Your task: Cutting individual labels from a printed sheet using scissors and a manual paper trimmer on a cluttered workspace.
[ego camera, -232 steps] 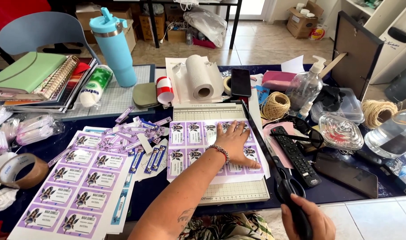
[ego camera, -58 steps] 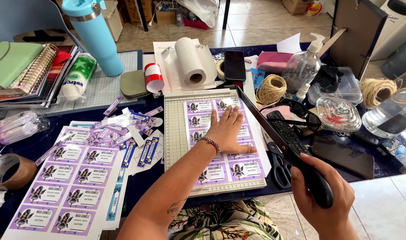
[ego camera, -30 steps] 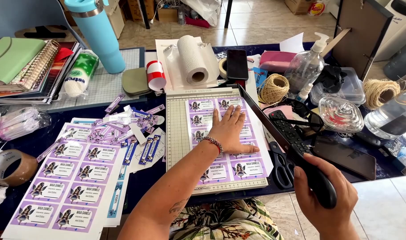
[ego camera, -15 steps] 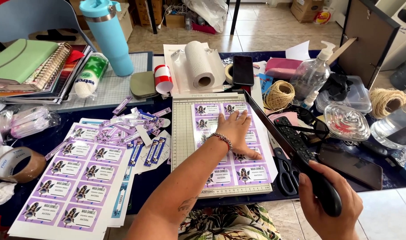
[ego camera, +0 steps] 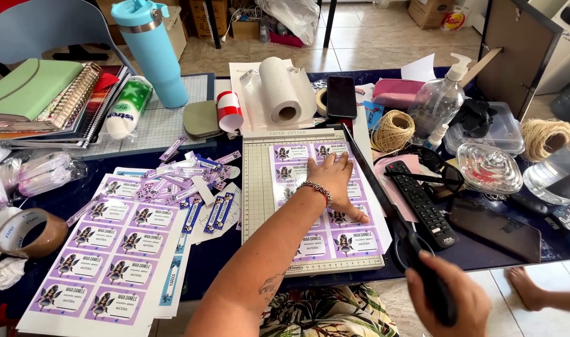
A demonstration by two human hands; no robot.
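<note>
A grid-marked paper cutter (ego camera: 260, 193) lies in front of me on the dark blue table. A sheet of purple fairy labels (ego camera: 353, 240) rests on it. My left hand (ego camera: 335, 181) presses flat on the sheet, fingers spread, a bead bracelet at the wrist. The long black blade arm (ego camera: 369, 178) is raised along the cutter's right edge. My right hand (ego camera: 447, 302) grips its black handle at the near end.
More purple label sheets (ego camera: 104, 249) and cut strips (ego camera: 191, 181) lie left of the cutter. A paper towel roll (ego camera: 280, 90), phone (ego camera: 341, 97), twine (ego camera: 394, 128), remote (ego camera: 419, 203), blue tumbler (ego camera: 151, 53), notebooks (ego camera: 38, 93) and brown tape (ego camera: 29, 232) crowd the table.
The blade arm has come down a little with my right hand. My left hand stays pressed on the label sheet, which has barely shifted.
</note>
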